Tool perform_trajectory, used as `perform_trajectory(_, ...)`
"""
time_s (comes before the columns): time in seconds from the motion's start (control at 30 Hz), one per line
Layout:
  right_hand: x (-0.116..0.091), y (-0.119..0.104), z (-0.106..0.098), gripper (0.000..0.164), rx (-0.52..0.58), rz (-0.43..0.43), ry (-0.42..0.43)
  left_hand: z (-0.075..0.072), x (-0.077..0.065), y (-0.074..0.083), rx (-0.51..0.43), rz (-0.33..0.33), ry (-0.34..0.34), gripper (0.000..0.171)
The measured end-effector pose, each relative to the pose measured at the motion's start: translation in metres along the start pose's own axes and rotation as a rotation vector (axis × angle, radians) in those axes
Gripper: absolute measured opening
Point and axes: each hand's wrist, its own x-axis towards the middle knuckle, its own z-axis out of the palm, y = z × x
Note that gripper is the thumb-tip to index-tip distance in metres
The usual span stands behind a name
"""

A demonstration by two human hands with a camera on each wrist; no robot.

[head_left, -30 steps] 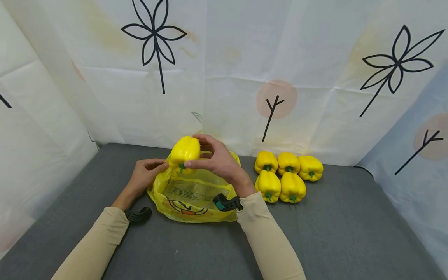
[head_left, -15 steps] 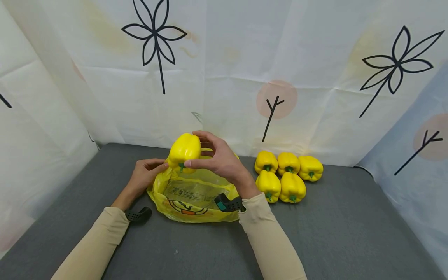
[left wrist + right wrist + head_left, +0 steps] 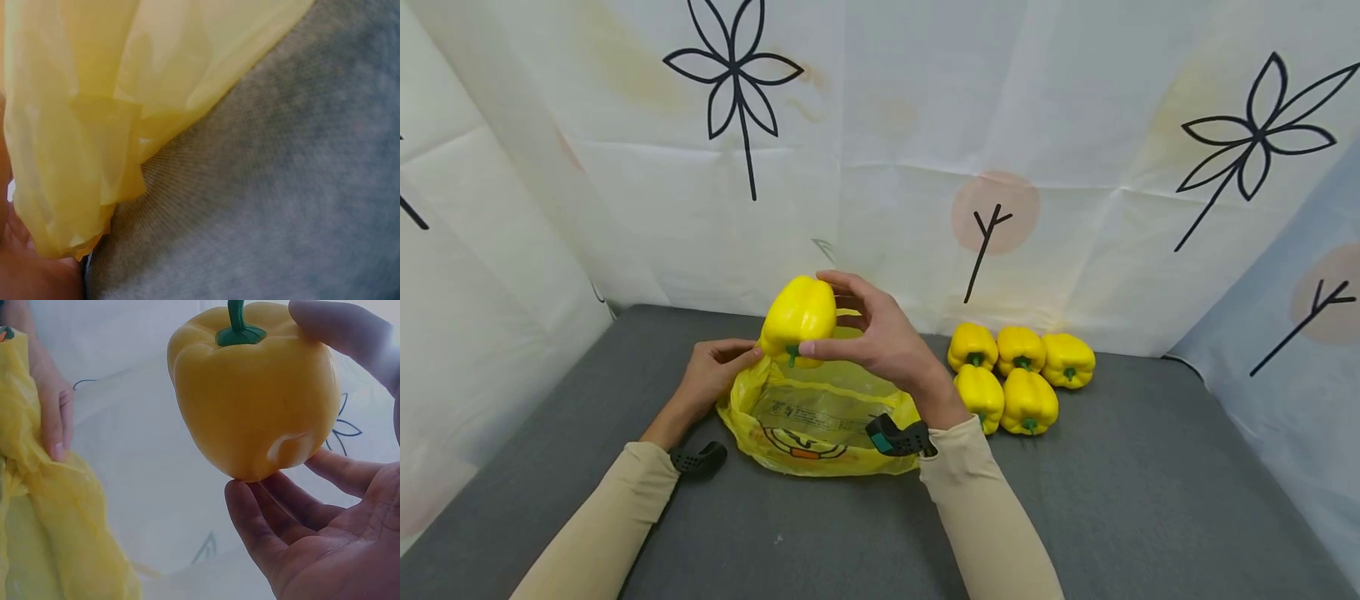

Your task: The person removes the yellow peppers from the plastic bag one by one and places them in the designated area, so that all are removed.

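Above the mouth of a yellow plastic bag (image 3: 805, 460), my right hand (image 3: 880, 335) holds a yellow bell pepper (image 3: 797, 317) between thumb and fingers. The right wrist view shows that bell pepper (image 3: 250, 400) up close, its green stem at the top and a small dent low on its side. My left hand (image 3: 711, 379) pinches the bag's rim at its left side; in the left wrist view the bag's film (image 3: 81, 125) hides most of that hand. Printed lettering shows on the inside of the bag, which stands with its mouth spread.
Right of the bag, several yellow bell peppers (image 3: 1030, 402) sit close together in two rows on the grey tabletop (image 3: 1120, 500). My right wrist partly covers one of them. A white patterned cloth (image 3: 895, 208) hangs behind the table and along both sides.
My right hand has risen a little with the bell pepper, and its forearm has shifted slightly right. The left hand keeps its place on the bag's rim.
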Motion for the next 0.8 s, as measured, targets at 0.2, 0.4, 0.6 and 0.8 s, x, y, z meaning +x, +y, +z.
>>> perform_trajectory(0.2, -0.002, -0.008, -0.005, 0.078, -0.009, -0.046, 0.008, 0.001, 0.001, -0.001, 0.035, 0.019, 0.007, 0.039)
perform_trajectory(0.4, -0.005, -0.014, -0.01, 0.079, -0.025, -0.068, 0.012, 0.001, 0.001, 0.0, 0.029, 0.01, 0.019, 0.039)
perform_trajectory(0.6, -0.011, -0.016, -0.017, 0.08, -0.069, -0.049, 0.008, 0.0, 0.0, -0.001, 0.035, 0.0, 0.019, 0.04)
perform_trajectory(0.8, -0.022, -0.015, -0.028, 0.08, -0.089, -0.047, -0.007, 0.0, 0.002, -0.001, 0.029, 0.001, 0.02, 0.039)
